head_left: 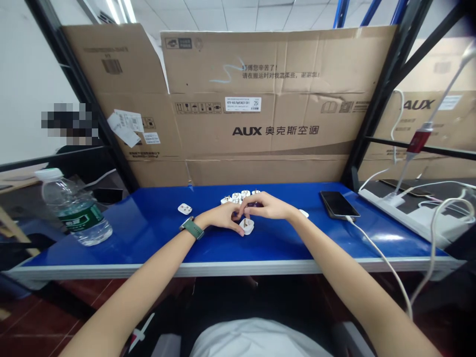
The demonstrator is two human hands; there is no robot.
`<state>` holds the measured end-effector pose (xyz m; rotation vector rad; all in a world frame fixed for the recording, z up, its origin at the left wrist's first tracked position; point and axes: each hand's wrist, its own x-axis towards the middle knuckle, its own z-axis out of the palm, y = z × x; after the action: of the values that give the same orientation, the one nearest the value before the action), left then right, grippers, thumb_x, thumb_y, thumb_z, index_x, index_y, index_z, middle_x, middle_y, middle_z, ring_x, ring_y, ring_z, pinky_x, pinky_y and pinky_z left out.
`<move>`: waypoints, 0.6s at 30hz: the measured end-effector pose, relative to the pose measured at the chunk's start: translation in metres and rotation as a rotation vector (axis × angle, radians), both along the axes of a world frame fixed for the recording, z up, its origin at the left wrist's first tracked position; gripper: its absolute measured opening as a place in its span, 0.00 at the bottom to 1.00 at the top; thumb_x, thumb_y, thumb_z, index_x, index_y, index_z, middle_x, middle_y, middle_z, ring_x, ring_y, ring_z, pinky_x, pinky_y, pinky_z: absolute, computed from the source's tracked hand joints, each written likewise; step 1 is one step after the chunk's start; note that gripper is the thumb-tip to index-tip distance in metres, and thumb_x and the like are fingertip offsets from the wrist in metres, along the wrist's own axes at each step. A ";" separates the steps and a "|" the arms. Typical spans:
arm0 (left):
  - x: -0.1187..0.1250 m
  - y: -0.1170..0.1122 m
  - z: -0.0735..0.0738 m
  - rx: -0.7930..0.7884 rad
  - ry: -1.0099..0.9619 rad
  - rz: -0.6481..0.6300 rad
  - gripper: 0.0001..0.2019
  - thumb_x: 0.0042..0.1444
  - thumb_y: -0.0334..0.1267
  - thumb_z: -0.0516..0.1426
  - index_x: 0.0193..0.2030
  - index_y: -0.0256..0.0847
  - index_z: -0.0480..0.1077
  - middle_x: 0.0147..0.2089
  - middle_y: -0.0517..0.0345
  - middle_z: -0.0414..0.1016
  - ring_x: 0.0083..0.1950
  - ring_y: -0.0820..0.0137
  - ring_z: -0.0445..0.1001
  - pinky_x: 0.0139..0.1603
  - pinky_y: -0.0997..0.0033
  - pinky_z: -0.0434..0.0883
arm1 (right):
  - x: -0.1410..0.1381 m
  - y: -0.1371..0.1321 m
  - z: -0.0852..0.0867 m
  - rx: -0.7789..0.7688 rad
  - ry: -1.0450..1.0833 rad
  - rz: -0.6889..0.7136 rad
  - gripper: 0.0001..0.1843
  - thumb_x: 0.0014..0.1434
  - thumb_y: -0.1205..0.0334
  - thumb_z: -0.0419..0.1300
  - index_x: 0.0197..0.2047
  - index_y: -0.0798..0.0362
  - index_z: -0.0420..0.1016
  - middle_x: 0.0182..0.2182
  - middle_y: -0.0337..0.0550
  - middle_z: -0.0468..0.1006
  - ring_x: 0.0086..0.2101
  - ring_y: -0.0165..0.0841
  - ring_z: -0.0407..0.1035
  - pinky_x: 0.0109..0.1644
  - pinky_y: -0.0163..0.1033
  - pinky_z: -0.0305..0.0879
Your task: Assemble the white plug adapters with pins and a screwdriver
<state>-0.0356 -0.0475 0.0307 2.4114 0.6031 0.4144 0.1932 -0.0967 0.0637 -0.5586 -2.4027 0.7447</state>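
Both my hands meet over the middle of the blue table (156,233). My left hand (222,218), with a green watch on its wrist, is curled with fingers closed around a white plug adapter (247,226) resting on the table. My right hand (265,205) is pinched together right above it, fingertips touching the same adapter. Several more white plug adapters (238,197) stand in a cluster just behind my hands. One lone white adapter (185,208) lies to the left.
A plastic water bottle (76,208) lies on the table's left end. A black phone (338,204) with a white cable rests on the right. A white power strip (409,218) sits further right. Cardboard boxes (267,124) wall the back.
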 end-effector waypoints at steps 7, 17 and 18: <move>0.003 0.000 0.002 0.002 0.052 -0.060 0.26 0.44 0.50 0.72 0.45 0.37 0.76 0.33 0.61 0.71 0.34 0.71 0.66 0.37 0.72 0.63 | -0.002 0.001 -0.006 0.076 -0.215 -0.055 0.12 0.59 0.67 0.61 0.42 0.55 0.86 0.31 0.40 0.83 0.26 0.28 0.67 0.34 0.33 0.60; 0.003 -0.003 0.007 -0.028 0.093 -0.036 0.27 0.42 0.53 0.72 0.43 0.38 0.75 0.27 0.68 0.55 0.29 0.75 0.55 0.30 0.74 0.53 | -0.002 -0.002 0.001 -0.050 -0.263 -0.140 0.13 0.59 0.62 0.61 0.38 0.59 0.87 0.23 0.39 0.78 0.23 0.27 0.62 0.29 0.33 0.54; 0.003 -0.004 0.007 -0.030 0.098 -0.031 0.27 0.42 0.54 0.72 0.44 0.38 0.75 0.27 0.68 0.55 0.28 0.75 0.54 0.29 0.74 0.52 | -0.002 -0.003 0.002 -0.048 -0.268 -0.142 0.13 0.59 0.63 0.61 0.38 0.59 0.87 0.23 0.39 0.78 0.23 0.27 0.61 0.29 0.33 0.54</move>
<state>-0.0324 -0.0511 0.0380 2.4200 0.6090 0.2732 0.1912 -0.0995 0.0657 -0.8884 -2.5585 0.7050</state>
